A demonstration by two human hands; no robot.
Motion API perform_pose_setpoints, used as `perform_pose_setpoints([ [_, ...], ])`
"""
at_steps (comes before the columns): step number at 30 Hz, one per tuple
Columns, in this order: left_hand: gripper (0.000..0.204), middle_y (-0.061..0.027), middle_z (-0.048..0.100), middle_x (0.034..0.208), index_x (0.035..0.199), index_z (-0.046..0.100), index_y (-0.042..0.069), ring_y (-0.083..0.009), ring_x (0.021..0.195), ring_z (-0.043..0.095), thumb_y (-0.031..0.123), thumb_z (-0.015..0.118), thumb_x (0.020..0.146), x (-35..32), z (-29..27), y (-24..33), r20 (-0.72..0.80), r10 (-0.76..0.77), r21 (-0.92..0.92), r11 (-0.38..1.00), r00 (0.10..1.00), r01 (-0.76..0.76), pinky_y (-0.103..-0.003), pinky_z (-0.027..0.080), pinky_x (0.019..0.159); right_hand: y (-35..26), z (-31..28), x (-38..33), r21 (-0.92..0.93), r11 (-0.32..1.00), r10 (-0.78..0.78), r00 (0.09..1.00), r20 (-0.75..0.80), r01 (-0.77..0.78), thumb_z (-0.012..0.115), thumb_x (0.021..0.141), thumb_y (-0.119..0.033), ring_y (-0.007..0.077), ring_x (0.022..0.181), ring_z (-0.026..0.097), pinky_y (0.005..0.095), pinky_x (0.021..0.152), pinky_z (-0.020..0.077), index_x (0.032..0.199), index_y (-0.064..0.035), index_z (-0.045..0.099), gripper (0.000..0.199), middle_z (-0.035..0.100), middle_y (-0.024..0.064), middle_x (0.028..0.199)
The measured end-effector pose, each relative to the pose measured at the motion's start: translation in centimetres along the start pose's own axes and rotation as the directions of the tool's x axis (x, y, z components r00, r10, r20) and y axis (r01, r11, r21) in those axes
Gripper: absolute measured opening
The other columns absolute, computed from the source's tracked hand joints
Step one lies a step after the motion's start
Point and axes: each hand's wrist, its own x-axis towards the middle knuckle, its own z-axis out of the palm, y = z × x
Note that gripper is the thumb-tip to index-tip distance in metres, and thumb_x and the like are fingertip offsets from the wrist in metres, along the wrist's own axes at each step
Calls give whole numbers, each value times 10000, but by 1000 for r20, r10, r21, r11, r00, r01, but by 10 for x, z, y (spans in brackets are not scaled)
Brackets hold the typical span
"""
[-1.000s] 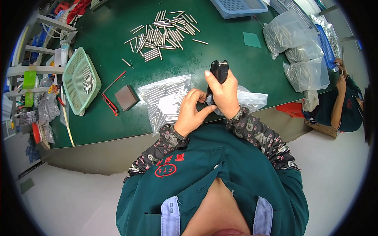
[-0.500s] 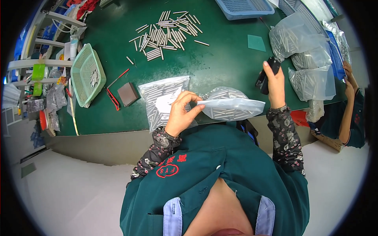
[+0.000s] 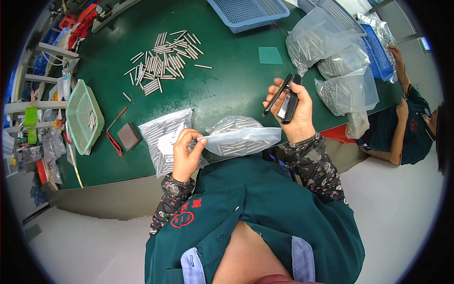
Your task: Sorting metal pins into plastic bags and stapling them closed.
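My left hand (image 3: 188, 154) pinches the left corner of the folded top of a clear plastic bag (image 3: 239, 142) filled with metal pins. The bag lies at the table's near edge. In my right hand (image 3: 301, 111) is a black stapler (image 3: 289, 101), held above and to the right of the bag, its two arms spread apart. Beside my left hand a flat plastic bag (image 3: 163, 137) of pins, with a white label, rests on the table. A pile of loose metal pins (image 3: 163, 61) lies farther back.
Several large pin-filled bags (image 3: 350, 92) stand at the right, near blue baskets (image 3: 250, 14). A green basket (image 3: 84, 118), a red-handled tool (image 3: 113, 142) and a brown block (image 3: 128, 136) are at the left. A co-worker's hand (image 3: 402, 109) shows at the far right.
My right hand has turned palm up and moved toward the bag; the stapler's arms now show apart. My left hand keeps its pinch on the bag's corner. The whole view has shifted.
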Motion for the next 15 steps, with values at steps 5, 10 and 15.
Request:
perform_pose_setpoints([
  [5,100,-96,510,737,724,517,-21,-209,693,487,56,581,729,-1,1,-2,-7,0,4,1000,1000,0,-277,395,649,0,3,-5,154,985,41,972,230,-78,476,730,-304,257,703,559,383,657,472,1025,19,483,438,563,195,886],
  [10,87,-95,510,751,740,522,-23,-201,709,488,47,573,733,-3,-3,-4,1,7,-7,1000,1000,-7,-274,394,657,5,15,-11,70,997,18,979,205,-32,478,738,-296,257,702,562,377,649,476,1040,22,472,438,567,183,868],
  [15,91,-83,508,787,767,529,-23,-174,721,491,29,583,717,2,-8,-2,114,4,-131,991,994,11,-263,396,668,28,50,-29,-455,821,-381,925,15,345,467,794,-184,195,649,570,291,603,471,959,-3,452,245,583,138,759],
])
